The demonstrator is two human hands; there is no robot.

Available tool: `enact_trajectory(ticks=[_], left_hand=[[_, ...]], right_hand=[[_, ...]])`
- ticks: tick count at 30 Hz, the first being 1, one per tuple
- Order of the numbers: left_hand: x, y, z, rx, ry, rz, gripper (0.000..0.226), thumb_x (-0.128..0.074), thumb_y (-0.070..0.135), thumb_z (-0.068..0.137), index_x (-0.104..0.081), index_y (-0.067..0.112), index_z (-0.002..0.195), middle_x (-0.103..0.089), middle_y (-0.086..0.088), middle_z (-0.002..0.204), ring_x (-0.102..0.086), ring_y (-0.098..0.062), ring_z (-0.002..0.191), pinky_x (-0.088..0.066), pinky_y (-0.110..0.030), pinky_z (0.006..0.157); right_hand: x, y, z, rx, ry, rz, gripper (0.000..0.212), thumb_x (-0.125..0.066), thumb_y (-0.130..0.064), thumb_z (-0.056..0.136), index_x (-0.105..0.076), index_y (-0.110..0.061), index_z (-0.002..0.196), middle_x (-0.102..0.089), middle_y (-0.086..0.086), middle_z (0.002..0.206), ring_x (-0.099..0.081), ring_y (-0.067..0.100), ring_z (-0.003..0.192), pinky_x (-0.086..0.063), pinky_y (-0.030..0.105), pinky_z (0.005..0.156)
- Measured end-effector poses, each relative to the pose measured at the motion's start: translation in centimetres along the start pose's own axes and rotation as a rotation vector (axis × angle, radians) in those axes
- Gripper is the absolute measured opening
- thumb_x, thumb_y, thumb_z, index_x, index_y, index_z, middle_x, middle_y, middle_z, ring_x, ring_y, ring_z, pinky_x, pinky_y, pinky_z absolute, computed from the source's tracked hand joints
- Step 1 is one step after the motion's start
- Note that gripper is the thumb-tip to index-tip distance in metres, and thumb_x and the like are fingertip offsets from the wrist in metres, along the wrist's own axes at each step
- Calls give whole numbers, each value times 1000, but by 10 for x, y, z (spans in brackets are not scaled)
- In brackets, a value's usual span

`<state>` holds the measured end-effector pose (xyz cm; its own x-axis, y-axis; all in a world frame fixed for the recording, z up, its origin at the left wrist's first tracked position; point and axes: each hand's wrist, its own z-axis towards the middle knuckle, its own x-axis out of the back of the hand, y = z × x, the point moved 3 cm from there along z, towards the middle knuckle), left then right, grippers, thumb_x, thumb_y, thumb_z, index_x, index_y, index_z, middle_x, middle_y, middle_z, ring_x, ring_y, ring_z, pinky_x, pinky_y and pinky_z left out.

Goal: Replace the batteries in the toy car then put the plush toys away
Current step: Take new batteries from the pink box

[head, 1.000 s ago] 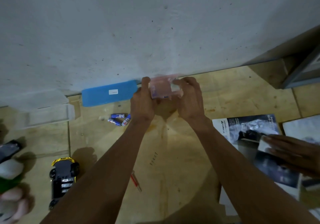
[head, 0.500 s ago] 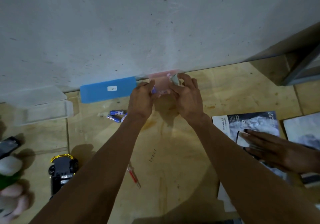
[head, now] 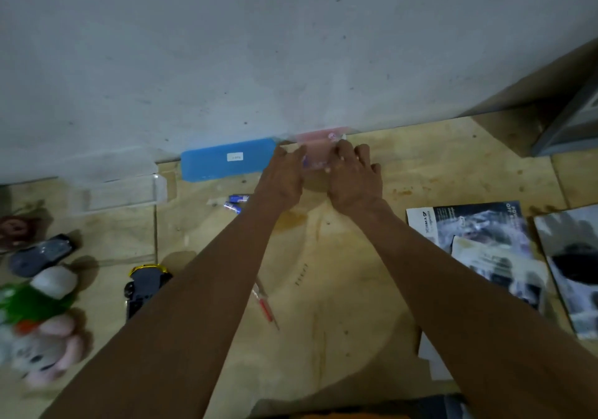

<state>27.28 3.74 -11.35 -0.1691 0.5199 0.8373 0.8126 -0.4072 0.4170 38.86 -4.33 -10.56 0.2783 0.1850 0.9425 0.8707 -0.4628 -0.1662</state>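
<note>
Both arms have stretched farther; left hand and right hand, fingers curled, grip the pink packet.

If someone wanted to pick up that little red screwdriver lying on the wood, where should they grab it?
Probably the red handle of the screwdriver, pinched from above across its width. It lies flat on the tabletop, thin metal tip pointing toward the person, with bare wood on both sides.

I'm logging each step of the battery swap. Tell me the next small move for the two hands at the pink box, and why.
Probably lift a fresh cell out of the translucent pink plastic box by the wall. The left hand and right hand both hold it, the upturned yellow and black toy car lies apart on the wooden floor, and only loose blue batteries lie nearby.
</note>
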Motion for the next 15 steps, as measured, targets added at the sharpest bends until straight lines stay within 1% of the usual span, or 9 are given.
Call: enact_trajectory(ticks=[2,4,7,9,12,15], left_hand=[[8,-7,-20,-26,29,-55,59,-59,3,92,-46,17,148,-49,-20,130,-51,-35,119,-41,-36,99],[17,-18,-43,-62,87,-99,58,-60,3,92,-47,15,147,-52,-20,125,-53,-35,113,-43,-38,96],[37,-45,-81,-82,198,-203,53,-63,6,92,-53,10,143,-53,-17,126,-64,-35,100,-51,-41,92],[50,-69,-116,-92,296,-260,47,-64,9,92,-57,7,139,-56,-17,124,-67,-33,96,-54,-40,88],[62,-112,-174,-54,413,-259,45,-66,10,93,-58,7,137,-58,-15,123,-66,-28,98,-54,-36,83],[60,-163,-233,45,462,-243,51,-72,15,90,-56,10,139,-56,-13,125,-61,-30,106,-53,-39,89]], right_hand=[[1,0,-8,19,-12,36,61,-60,-9,85,-39,-17,142,-36,1,147,-30,32,135,-42,47,94],[2,-5,-20,26,34,106,58,-59,-10,86,-42,-18,140,-41,1,146,-31,33,135,-45,48,95],[-1,-27,-40,52,114,255,50,-58,-10,89,-51,-14,138,-50,8,141,-39,36,131,-49,48,95],[-9,-50,-59,85,158,350,44,-57,-12,90,-55,-11,135,-55,13,135,-46,39,125,-47,46,98],[-23,-87,-92,89,178,479,37,-57,-9,91,-61,-9,128,-59,15,126,-51,38,118,-46,44,98],[-36,-125,-125,95,175,546,33,-58,-7,91,-64,-8,124,-60,15,123,-52,37,118,-45,41,97]])
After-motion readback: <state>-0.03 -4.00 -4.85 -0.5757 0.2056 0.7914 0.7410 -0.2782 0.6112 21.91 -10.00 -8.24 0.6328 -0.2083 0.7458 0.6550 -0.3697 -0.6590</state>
